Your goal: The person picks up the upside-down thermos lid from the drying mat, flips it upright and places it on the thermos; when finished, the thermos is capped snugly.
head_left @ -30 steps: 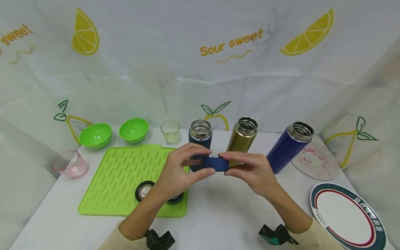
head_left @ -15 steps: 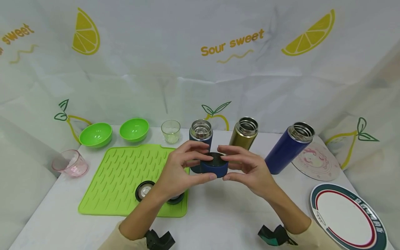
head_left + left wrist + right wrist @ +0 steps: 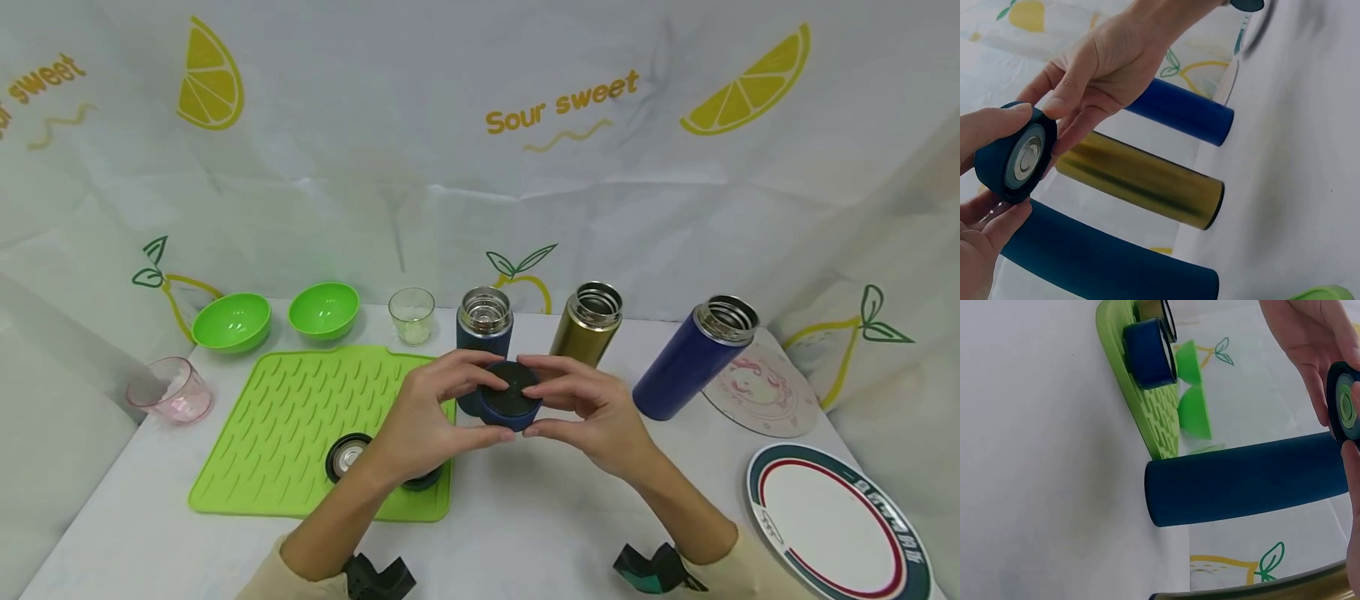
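Both hands hold a dark blue bottle lid [image 3: 513, 406] with a black top above the table. My left hand [image 3: 438, 412] pinches it from the left, and my right hand [image 3: 588, 408] from the right, thumbs on the near side. The left wrist view shows the silver and grey inside of the lid [image 3: 1016, 156]. Just behind the hands stands a dark blue bottle [image 3: 483, 343], open-mouthed. To its right are a gold bottle [image 3: 585, 337] and a bright blue bottle [image 3: 678, 367], both without lids.
A green ridged mat [image 3: 300, 417] lies at left, bearing a blue lid [image 3: 1149, 353] and a brownish lid [image 3: 1155, 311]. Behind it are green bowls [image 3: 232, 323], a clear glass [image 3: 412, 317] and a pink glass [image 3: 171, 392]. A round plate [image 3: 828, 517] lies at right.
The lid has tilted from nearly edge-on so its black top now faces the head camera. It has come slightly lower and nearer, with fingertips now on its top.
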`<state>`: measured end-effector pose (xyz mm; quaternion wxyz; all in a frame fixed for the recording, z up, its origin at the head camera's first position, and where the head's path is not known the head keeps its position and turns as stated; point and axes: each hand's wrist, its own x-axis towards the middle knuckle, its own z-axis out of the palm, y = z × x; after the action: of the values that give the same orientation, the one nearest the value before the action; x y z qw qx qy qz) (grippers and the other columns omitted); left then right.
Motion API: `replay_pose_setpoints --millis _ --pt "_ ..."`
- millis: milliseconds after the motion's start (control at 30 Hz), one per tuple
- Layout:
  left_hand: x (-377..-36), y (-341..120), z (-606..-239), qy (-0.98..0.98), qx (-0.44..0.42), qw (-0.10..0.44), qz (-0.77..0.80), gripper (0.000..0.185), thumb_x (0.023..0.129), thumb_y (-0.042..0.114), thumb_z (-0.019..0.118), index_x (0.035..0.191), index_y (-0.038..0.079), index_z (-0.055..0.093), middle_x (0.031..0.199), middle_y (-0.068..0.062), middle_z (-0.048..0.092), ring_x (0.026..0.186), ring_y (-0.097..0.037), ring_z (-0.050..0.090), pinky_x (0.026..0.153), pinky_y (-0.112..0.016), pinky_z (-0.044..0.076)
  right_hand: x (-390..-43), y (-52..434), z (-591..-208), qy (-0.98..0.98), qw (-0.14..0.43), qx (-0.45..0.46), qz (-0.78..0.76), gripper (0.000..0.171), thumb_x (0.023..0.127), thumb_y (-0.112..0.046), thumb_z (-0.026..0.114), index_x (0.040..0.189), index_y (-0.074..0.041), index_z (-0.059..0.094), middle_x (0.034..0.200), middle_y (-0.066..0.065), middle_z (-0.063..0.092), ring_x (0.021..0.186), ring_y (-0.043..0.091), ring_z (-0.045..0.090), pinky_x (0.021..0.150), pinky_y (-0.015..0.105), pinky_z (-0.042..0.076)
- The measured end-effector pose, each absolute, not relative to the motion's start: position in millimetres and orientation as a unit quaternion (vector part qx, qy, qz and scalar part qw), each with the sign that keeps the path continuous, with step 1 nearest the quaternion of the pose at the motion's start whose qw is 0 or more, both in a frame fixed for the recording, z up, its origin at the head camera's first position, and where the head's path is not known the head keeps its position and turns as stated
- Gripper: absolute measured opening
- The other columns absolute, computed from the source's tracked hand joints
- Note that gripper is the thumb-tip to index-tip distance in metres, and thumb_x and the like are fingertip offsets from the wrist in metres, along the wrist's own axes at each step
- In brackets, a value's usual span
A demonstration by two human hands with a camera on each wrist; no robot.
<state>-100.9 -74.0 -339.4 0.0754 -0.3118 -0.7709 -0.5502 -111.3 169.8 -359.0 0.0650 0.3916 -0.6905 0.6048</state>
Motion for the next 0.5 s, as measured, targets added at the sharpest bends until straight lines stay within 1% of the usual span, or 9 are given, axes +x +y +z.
replay_pose_setpoints --millis 167,267,333,400,500 --pt "-98.5 -80.1 -337.7 -0.796 -0.324 0.112 -0.498 0.041 0.071 0.017 0.094 0.108 0.014 0.078 0.128 -0.004 0.068 0.120 -0.021 0.066 0.102 -0.034 0.056 -109.0 162.0 -361.0 -0.696 0.071 0.397 0.594 0.045 0.073 0.016 0.080 0.113 -0.002 0.074 0.142 -0.005 0.061 0.129 0.007 0.063 0.095 0.024 0.059" --pt "-96.2 -86.1 -335.4 -0.793 -0.327 0.122 -0.499 0.040 0.070 0.016 0.094 0.107 0.013 0.079 0.127 -0.004 0.068 0.120 -0.021 0.066 0.101 -0.033 0.057 -109.0 159.4 -357.6 -0.718 0.085 0.402 0.561 0.046 0.073 0.013 0.082 0.115 -0.005 0.074 0.143 -0.001 0.061 0.132 0.007 0.060 0.099 0.022 0.057" --pt "-94.3 -91.9 -333.1 -0.791 -0.322 0.127 -0.504 0.040 0.069 0.015 0.094 0.106 0.014 0.079 0.126 -0.003 0.069 0.120 -0.020 0.066 0.100 -0.031 0.057 -110.7 158.6 -353.7 -0.737 0.104 0.400 0.534 0.048 0.073 0.011 0.084 0.117 -0.007 0.074 0.143 0.001 0.061 0.133 0.005 0.058 0.103 0.020 0.054" --pt "-92.2 -98.8 -330.7 -0.794 -0.314 0.136 -0.503 0.041 0.068 0.014 0.095 0.105 0.015 0.079 0.125 -0.002 0.070 0.119 -0.020 0.067 0.098 -0.030 0.058 -114.3 156.8 -349.7 -0.743 0.124 0.386 0.533 0.051 0.072 0.014 0.083 0.119 -0.004 0.072 0.143 0.003 0.060 0.133 0.005 0.057 0.107 0.020 0.052" --pt "-89.2 -109.6 -328.0 -0.802 -0.295 0.139 -0.501 0.043 0.065 0.014 0.096 0.104 0.016 0.079 0.124 0.000 0.069 0.118 -0.018 0.066 0.095 -0.028 0.058 -123.9 149.2 -347.3 -0.728 0.148 0.354 0.568 0.058 0.074 0.020 0.078 0.128 0.006 0.061 0.146 0.013 0.054 0.137 0.008 0.054 0.112 0.024 0.048"
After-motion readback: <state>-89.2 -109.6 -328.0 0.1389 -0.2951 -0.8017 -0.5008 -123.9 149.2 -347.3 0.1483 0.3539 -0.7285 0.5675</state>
